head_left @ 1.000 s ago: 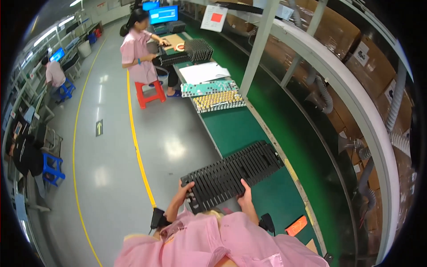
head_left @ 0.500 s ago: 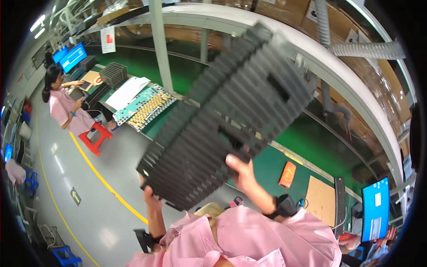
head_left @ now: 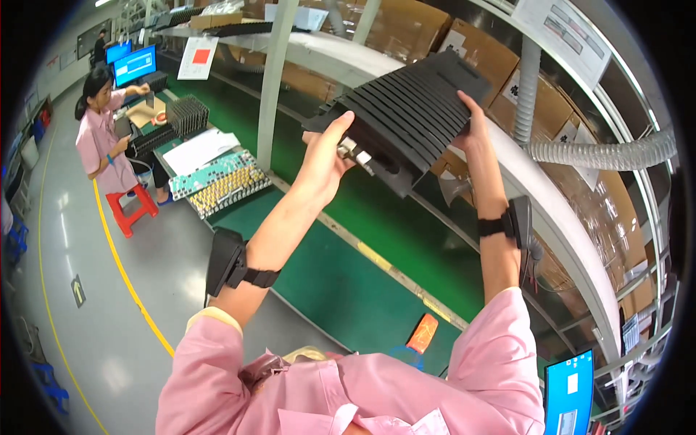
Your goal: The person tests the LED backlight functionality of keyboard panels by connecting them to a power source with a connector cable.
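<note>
A black slotted rack with close parallel ribs (head_left: 406, 109) is held up in front of me, tilted, at the height of the long white shelf. My left hand (head_left: 328, 161) closes on its near left end, thumb on top, beside small light-coloured pieces (head_left: 354, 151) that I cannot make out. With thumb on the upper edge, my right hand (head_left: 475, 129) grips the right end; its other fingers are mostly hidden. Both arms are stretched forward. Below lies a green-topped bench (head_left: 319, 283) with an orange object (head_left: 423, 333) on it.
The curved white shelf edge (head_left: 464, 138) runs beyond the rack, with wrapped cardboard boxes (head_left: 594, 196) behind. A grey hose (head_left: 602, 152) hangs at right, above a monitor (head_left: 569, 395). At left are a post (head_left: 274, 87), circuit boards (head_left: 221, 185) and a seated co-worker (head_left: 109, 138).
The rack has gone up and away from my body, and its ribbed side has turned. Both arms have stretched out toward the shelf, still holding it. The view has shifted.
</note>
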A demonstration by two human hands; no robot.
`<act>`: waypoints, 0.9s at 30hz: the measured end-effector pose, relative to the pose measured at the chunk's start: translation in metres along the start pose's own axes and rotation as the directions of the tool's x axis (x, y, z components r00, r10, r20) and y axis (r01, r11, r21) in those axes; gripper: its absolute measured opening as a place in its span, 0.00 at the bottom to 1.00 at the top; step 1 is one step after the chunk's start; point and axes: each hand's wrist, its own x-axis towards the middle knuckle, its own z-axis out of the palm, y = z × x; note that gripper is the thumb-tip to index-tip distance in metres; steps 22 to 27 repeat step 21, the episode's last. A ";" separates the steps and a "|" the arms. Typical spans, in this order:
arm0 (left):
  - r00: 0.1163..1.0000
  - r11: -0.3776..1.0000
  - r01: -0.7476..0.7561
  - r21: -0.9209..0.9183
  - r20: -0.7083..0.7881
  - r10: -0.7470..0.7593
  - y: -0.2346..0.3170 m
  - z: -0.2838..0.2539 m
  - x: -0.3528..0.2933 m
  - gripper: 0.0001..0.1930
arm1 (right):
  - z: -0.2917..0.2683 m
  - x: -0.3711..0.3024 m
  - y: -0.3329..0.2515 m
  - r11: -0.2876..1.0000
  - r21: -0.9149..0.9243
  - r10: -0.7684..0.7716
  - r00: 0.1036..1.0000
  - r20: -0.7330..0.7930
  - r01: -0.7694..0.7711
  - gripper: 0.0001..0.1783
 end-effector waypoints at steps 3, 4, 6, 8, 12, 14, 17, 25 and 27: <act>0.989 0.993 0.121 0.010 -0.086 -0.119 -0.008 0.016 0.046 0.19 | -0.030 0.060 -0.011 0.999 0.049 0.028 0.998 -0.064 -0.025 0.19; 0.994 0.995 0.098 0.007 -0.045 -0.098 -0.011 0.024 0.062 0.19 | -0.039 0.081 -0.017 0.996 0.069 0.058 0.993 -0.106 -0.051 0.19; 0.980 0.983 0.169 -0.074 -0.095 -0.176 -0.017 0.040 0.097 0.16 | -0.059 0.118 -0.038 0.994 -0.040 0.097 0.977 -0.191 -0.106 0.20; 0.963 0.958 0.248 -0.142 -0.069 -0.260 -0.023 0.056 0.131 0.16 | -0.069 0.155 -0.052 0.999 0.037 0.025 0.991 -0.128 -0.021 0.22; 0.906 0.953 0.284 0.106 -0.356 -0.230 -0.050 0.081 0.164 0.31 | -0.089 0.212 -0.062 0.880 -0.450 -0.170 0.986 0.001 0.152 0.24; 0.873 0.923 0.328 0.202 -0.439 -0.214 -0.061 0.086 0.173 0.38 | -0.101 0.237 -0.061 0.761 -0.603 -0.260 0.964 0.051 0.237 0.27; 0.899 0.904 0.319 0.286 -0.393 -0.193 -0.074 0.070 0.176 0.48 | -0.112 0.265 -0.061 0.808 -0.563 -0.215 0.976 -0.012 0.171 0.26; 0.959 0.796 0.158 0.584 -0.284 0.018 -0.083 0.002 0.153 0.48 | -0.112 0.267 -0.054 0.921 -0.325 -0.234 0.972 -0.019 0.215 0.23; 0.959 0.796 0.158 0.584 -0.284 0.018 -0.083 0.002 0.153 0.48 | -0.112 0.267 -0.054 0.921 -0.325 -0.234 0.972 -0.019 0.215 0.23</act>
